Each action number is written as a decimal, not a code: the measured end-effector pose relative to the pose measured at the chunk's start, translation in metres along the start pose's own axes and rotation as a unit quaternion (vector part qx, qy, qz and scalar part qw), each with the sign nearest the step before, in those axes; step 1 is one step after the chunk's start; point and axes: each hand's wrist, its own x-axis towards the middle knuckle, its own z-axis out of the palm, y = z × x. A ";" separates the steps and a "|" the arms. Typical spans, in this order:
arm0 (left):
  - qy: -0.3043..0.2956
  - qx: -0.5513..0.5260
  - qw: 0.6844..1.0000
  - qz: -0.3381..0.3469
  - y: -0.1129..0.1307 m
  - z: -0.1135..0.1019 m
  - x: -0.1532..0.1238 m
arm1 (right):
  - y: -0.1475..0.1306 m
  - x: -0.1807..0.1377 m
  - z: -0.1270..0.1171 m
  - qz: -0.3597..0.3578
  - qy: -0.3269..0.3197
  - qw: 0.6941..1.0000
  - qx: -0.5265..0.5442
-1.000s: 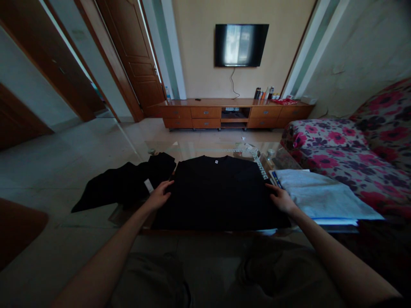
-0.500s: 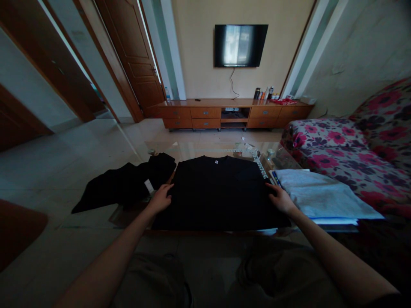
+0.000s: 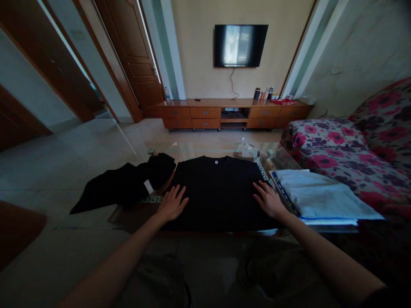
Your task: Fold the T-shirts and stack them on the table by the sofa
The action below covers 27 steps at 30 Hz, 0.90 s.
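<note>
A folded black t-shirt (image 3: 220,188) lies flat on a glass coffee table (image 3: 199,150) in front of me, collar away from me with a small white label. My left hand (image 3: 172,203) rests flat on the shirt's left edge, fingers spread. My right hand (image 3: 267,199) lies flat on its right side, fingers spread as well. Neither hand holds anything.
Another black garment (image 3: 123,184) with a white tag lies crumpled to the left on the table. A folded white cloth (image 3: 316,196) lies at the right. A floral sofa (image 3: 356,145) stands at the right; a wooden TV cabinet (image 3: 236,112) and wall TV (image 3: 240,45) are beyond.
Both hands moved inward from the shirt's outer edges and now lie flat with fingers spread on it. The shirt looks narrower, its sides folded in.
</note>
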 end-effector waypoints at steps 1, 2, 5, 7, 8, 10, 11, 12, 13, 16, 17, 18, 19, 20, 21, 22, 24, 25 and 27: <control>-0.004 0.010 1.000 -0.003 0.001 0.005 0.002 | -0.003 -0.001 0.005 0.013 -0.025 0.999 -0.027; 0.000 0.018 1.000 -0.001 0.002 0.009 0.004 | -0.005 -0.001 0.010 0.026 -0.043 0.997 -0.051; 0.030 0.033 0.999 0.011 0.000 0.014 0.015 | -0.003 0.002 0.023 0.048 -0.059 0.993 -0.088; 0.042 0.036 0.998 0.012 -0.001 0.013 0.023 | 0.002 0.007 0.027 0.055 -0.058 0.993 -0.091; 0.045 0.036 0.998 0.011 -0.001 0.012 0.027 | 0.004 0.010 0.027 0.058 -0.059 0.992 -0.092; 0.052 0.037 0.998 0.007 0.003 0.009 0.032 | 0.003 0.015 0.026 0.065 -0.060 0.992 -0.094; 0.060 0.039 0.997 0.005 0.006 0.007 0.033 | 0.000 0.017 0.024 0.072 -0.057 0.991 -0.096; 0.069 0.039 0.997 0.005 0.012 0.004 0.034 | -0.006 0.018 0.022 0.081 -0.050 0.991 -0.098; 0.081 0.039 0.996 0.010 0.019 0.002 0.034 | -0.015 0.020 0.020 0.088 -0.041 0.990 -0.100; 0.095 0.018 0.993 0.073 0.054 -0.005 0.031 | -0.060 0.021 0.014 0.072 -0.019 0.994 -0.083; 0.088 0.005 0.990 0.111 0.067 -0.006 0.029 | -0.079 0.021 0.013 0.046 -0.020 0.997 -0.065; 0.077 -0.007 0.986 0.149 0.082 -0.006 0.027 | -0.098 0.021 0.013 0.013 -0.026 0.999 -0.044; 0.066 -0.017 0.981 0.182 0.095 -0.005 0.024 | -0.117 0.021 0.013 -0.015 -0.033 0.999 -0.024; 0.053 -0.025 0.976 0.208 0.108 -0.004 0.022 | -0.135 0.020 0.014 -0.038 -0.039 0.999 -0.005; 0.039 -0.031 0.973 0.224 0.119 -0.001 0.019 | -0.152 0.019 0.016 -0.055 -0.049 0.997 0.013; 0.021 -0.033 0.972 0.230 0.128 0.001 0.017 | -0.165 0.019 0.018 -0.063 -0.056 0.996 0.029; -0.022 -0.028 0.975 0.220 0.141 0.007 0.014 | -0.184 0.019 0.024 -0.073 -0.078 0.993 0.055; -0.042 -0.023 0.977 0.210 0.144 0.009 0.014 | -0.190 0.019 0.026 -0.074 -0.086 0.991 0.064; -0.065 -0.015 0.979 0.193 0.148 0.011 0.013 | -0.196 0.020 0.030 -0.078 -0.096 0.989 0.077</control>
